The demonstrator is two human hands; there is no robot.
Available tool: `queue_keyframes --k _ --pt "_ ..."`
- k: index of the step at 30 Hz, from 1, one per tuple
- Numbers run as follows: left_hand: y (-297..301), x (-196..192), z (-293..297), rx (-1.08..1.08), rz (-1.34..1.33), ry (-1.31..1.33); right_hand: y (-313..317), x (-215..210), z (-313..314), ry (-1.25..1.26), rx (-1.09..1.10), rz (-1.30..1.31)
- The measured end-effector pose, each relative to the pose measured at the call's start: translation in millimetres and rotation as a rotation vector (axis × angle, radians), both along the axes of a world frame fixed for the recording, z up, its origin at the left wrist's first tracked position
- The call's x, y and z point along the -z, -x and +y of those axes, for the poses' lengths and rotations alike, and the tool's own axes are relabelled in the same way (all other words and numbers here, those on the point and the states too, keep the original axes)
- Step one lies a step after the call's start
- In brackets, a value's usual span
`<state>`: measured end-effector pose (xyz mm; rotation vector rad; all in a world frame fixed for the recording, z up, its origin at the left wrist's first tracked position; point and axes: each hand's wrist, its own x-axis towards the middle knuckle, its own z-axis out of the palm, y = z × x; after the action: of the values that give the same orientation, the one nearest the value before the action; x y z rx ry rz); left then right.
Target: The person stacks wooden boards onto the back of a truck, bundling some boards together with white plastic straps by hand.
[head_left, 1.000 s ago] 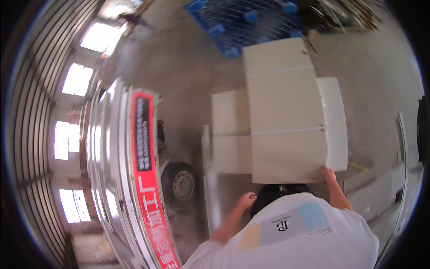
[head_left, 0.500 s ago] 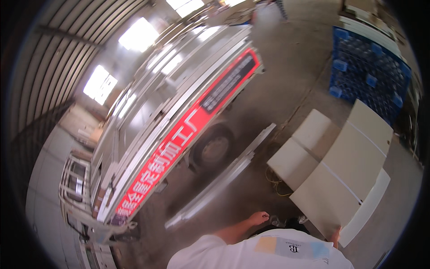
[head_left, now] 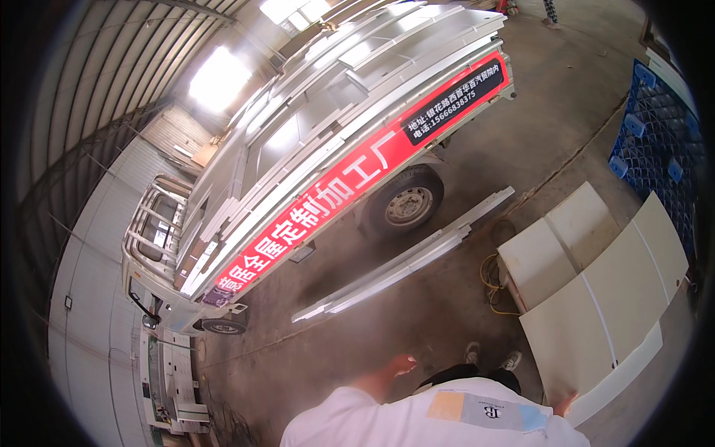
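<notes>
Right hand: the right hand [head_left: 564,404] shows only as fingertips at the lower edge of the picture, curled onto the near bottom corner of a large cream-white flat rectangular panel [head_left: 603,313]; it holds that panel by the corner.
Left hand: the left hand [head_left: 402,364] hangs free ahead of the white shirt, touching nothing; whether the fingers are spread or curled cannot be told at this size.
Panel: the cream-white panel is at the person's right, tilted, its far end reaching toward the blue plastic pallets [head_left: 659,127]; it lies over other pale boards of the same kind [head_left: 558,238], which rest on the grey concrete floor [head_left: 551,127].
Floor ahead: long pale metal-looking strips [head_left: 406,264] lie on the concrete between the person and the truck; a yellow cable [head_left: 488,276] curls just beside the pale boards.
Truck: a small silver flatbed truck with a red banner along its side [head_left: 335,171] stands well apart from the hands, loaded with grey sheets.
Feet: the person's shoes [head_left: 491,357] are near the panel's lower end.
</notes>
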<state>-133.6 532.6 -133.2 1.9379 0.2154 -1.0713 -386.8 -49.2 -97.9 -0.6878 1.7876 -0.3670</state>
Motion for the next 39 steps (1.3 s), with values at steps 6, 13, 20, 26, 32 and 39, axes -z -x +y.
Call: queue_keyframes --k 6,13,20,26,32,39 --pt "-15 -12 -126 0.256 -0.235 -0.058 41 48 -17 -0.124 -0.191 0.009" --pt "-14 -8 -345 0.255 0.451 0.381 48 39 -5 -0.270 -0.297 -0.181" --pt "5 -37 -456 -0.562 0.537 0.680 3 4 13 -0.414 -0.582 -0.438" --pt "-48 -56 -429 -0.516 0.248 0.472 -55 -35 27 -0.558 -0.919 -0.348" --pt "-75 -74 -353 -0.480 0.104 0.310 -81 -50 1 -0.497 -0.858 -0.319" --pt "-91 -105 -202 -0.399 -0.087 0.042 -107 -16 -112 -0.233 -0.237 -0.395"
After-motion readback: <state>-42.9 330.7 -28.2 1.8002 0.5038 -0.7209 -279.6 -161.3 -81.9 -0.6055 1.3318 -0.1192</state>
